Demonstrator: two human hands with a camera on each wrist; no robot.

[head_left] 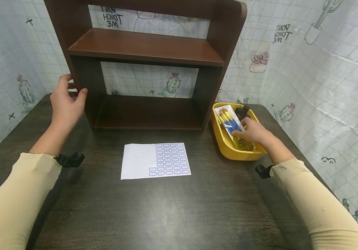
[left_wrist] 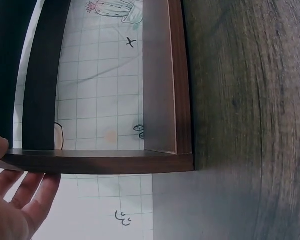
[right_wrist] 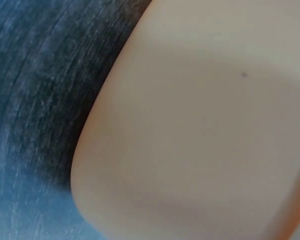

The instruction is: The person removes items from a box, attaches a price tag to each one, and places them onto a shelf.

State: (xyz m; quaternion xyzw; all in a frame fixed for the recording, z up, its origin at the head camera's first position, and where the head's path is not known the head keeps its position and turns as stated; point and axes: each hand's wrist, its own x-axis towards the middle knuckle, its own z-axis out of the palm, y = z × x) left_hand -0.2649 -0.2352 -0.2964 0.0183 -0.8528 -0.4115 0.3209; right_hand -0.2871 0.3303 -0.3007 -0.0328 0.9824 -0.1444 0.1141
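One left hand (head_left: 65, 104) grips brown shelf (head_left: 147, 45) by its left side, between thumb and bent fingers | white printed sheet (head_left: 139, 160) flat on dark table (head_left: 147, 211) | brush pack (head_left: 229, 121) slanting in yellow basket (head_left: 238, 155) | right hand (head_left: 254, 132) over basket, thumb against pack, other fingers partly hidden, cannot tell whether gripping

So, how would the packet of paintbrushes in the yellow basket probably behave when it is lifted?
The packet would likely stay straight, since long handles lie side by side inside. Its clear, shiny wrapper may feel slippery. It is probably light, as the brushes look slim.
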